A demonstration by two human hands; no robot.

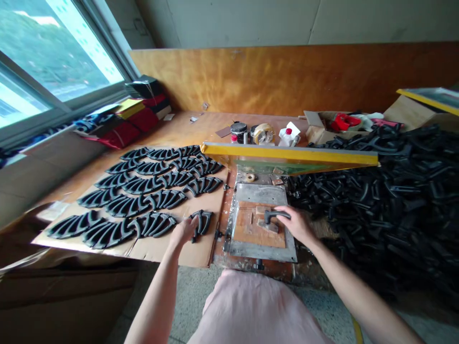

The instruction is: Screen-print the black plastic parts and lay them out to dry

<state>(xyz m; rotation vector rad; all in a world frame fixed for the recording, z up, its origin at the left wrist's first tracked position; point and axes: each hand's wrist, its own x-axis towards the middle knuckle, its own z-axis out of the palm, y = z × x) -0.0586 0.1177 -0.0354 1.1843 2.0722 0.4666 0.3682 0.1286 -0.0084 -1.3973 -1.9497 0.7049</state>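
Note:
My right hand [297, 222] is closed on the grip end of a curved black handle [275, 214]. The handle's other end is at small blocks on a wooden board [247, 228], which lies on a grey metal plate [244, 249]. My left hand [184, 231] reaches to the front row on the cardboard sheet [158, 252]. Its fingers are closed about a black handle [194, 226] beside a few others at the row's right end; the fingertips are partly hidden. Several rows of like handles [107, 234] lie nested on the sheet.
A yellow-edged frame [290, 155] stands tilted above the plate's far end. To the right is a large heap of black handles [401, 191]. Behind are a tape roll [264, 134], a red-capped bottle [288, 137], a dark jar [238, 129] and an open carton [315, 125].

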